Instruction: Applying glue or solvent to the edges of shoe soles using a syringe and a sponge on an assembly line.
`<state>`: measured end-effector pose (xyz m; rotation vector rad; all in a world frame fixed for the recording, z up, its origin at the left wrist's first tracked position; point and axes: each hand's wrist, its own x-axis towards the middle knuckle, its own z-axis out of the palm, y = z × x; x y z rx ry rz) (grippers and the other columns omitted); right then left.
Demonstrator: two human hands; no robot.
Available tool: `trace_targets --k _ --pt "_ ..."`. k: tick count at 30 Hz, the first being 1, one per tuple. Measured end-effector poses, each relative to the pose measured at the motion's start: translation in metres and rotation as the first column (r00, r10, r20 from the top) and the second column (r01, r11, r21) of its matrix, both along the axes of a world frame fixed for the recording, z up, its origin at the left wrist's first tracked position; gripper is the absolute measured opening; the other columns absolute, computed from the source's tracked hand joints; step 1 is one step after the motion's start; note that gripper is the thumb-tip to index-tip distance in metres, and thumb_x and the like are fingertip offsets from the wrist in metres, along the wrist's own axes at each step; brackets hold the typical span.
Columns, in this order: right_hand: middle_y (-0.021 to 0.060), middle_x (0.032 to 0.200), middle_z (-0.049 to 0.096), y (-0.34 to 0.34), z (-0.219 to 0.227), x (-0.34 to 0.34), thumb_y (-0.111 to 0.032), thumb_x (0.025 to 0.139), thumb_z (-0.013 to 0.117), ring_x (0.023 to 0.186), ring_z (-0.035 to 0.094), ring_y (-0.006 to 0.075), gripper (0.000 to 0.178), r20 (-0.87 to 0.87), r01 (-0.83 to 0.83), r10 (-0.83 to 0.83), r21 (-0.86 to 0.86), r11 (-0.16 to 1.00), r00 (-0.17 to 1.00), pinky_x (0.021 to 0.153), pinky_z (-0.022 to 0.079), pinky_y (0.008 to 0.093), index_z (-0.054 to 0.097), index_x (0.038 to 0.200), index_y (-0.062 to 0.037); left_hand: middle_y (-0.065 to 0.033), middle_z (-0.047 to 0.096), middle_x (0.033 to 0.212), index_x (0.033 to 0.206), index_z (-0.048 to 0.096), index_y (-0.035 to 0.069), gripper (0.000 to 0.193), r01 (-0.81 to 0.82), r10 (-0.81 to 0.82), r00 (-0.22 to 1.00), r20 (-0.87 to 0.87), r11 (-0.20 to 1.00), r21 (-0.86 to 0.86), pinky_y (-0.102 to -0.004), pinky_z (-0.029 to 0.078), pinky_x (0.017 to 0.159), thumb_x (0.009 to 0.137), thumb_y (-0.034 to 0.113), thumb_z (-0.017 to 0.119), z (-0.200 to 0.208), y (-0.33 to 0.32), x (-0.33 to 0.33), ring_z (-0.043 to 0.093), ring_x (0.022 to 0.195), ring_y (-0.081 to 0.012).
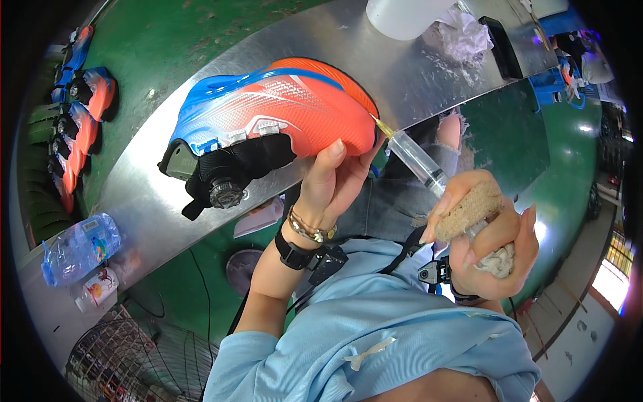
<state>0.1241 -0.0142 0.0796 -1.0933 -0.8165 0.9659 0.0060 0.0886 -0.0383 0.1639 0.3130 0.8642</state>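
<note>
My left hand (329,182) holds up an orange and blue sports shoe (268,110), gripping it near the toe with the thumb on its side. The shoe lies tilted, its black collar and round black lacing dial (226,193) facing me. In my right hand (519,244) is a clear syringe (416,159) with a yellowish needle tip (383,127), which meets the shoe's toe edge or sits very close to it. That same hand also clasps a brown sponge-like pad (469,211) and a crumpled whitish cloth or tissue (497,261).
A long metal bench (151,174) runs beneath the shoe. On it stand a white round container (405,17), crumpled paper (463,37) and a black tray (501,48). A plastic bottle (82,248) lies at left, above a wire basket (134,355). Similar shoes (84,127) line a rack.
</note>
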Motion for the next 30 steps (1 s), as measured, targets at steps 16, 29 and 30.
trace_targets --k 16,29,30 --pt "0.0286 0.095 0.053 0.017 -0.023 -0.012 -0.032 0.093 0.021 0.069 0.058 0.0257 0.052 0.144 -0.031 0.01 0.145 0.989 0.99 0.064 0.048 0.0331 0.054 0.063 -0.0044 -0.0095 0.057 0.106 0.106 0.051 0.001 0.033 -0.191 0.193 0.981 -0.009 0.967 -0.17 -0.0298 0.047 0.092 0.079 0.014 0.066 0.054 0.025 0.026 0.055 0.1 -0.0204" --pt "0.0237 0.091 0.058 0.023 -0.047 -0.011 -0.028 0.088 0.03 0.071 0.058 0.0247 0.039 0.34 -0.127 0.009 0.326 0.937 0.94 0.06 0.048 0.0329 0.054 0.066 -0.005 -0.0095 0.06 0.102 0.103 0.055 0.0 0.029 -0.079 0.033 0.991 -0.132 0.931 -0.356 -0.0255 0.048 0.089 0.081 0.017 0.064 0.083 0.037 0.017 0.057 0.095 -0.0183" --pt "0.0235 0.091 0.058 0.024 -0.048 -0.009 -0.028 0.088 0.031 0.07 0.058 0.0249 0.039 0.328 -0.105 -0.02 0.356 0.928 0.944 0.059 0.048 0.0333 0.054 0.067 -0.005 -0.0095 0.06 0.102 0.103 0.055 0.0 0.029 -0.068 0.024 0.991 -0.129 0.936 -0.346 -0.0255 0.048 0.089 0.081 0.017 0.064 0.084 0.038 0.019 0.057 0.095 -0.0183"
